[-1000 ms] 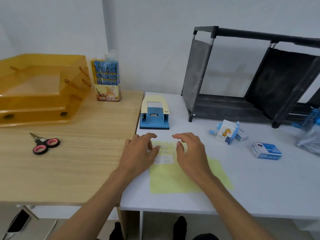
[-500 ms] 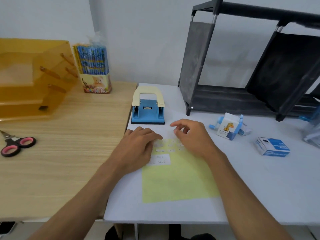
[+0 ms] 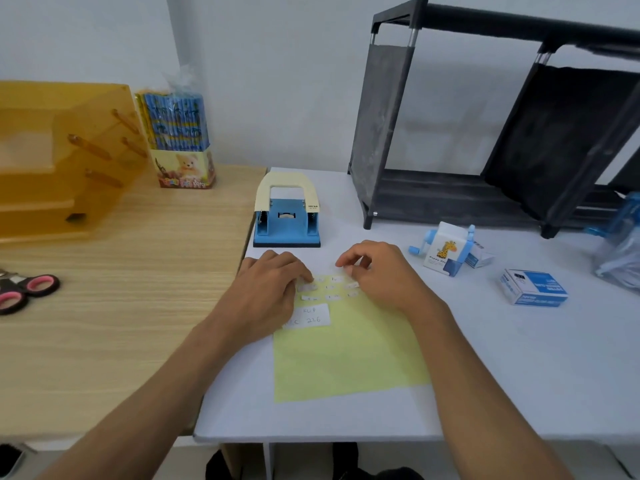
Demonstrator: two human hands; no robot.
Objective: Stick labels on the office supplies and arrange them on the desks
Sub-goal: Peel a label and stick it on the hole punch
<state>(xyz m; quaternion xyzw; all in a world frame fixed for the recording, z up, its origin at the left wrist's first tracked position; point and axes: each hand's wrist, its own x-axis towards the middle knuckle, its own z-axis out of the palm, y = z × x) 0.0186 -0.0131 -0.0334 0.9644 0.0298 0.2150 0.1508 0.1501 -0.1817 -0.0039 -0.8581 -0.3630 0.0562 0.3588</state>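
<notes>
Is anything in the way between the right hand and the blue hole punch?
No, nothing visible. Only bare white desk lies between the right hand and the hole punch, just behind it to the left. The left hand rests on the yellow label sheet, beside that path.

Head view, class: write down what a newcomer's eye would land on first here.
The left hand and right hand work on a yellow label sheet on the white desk. Behind them stands a blue hole punch, and a big orange file tray fills the far left of the wooden desk.
</notes>
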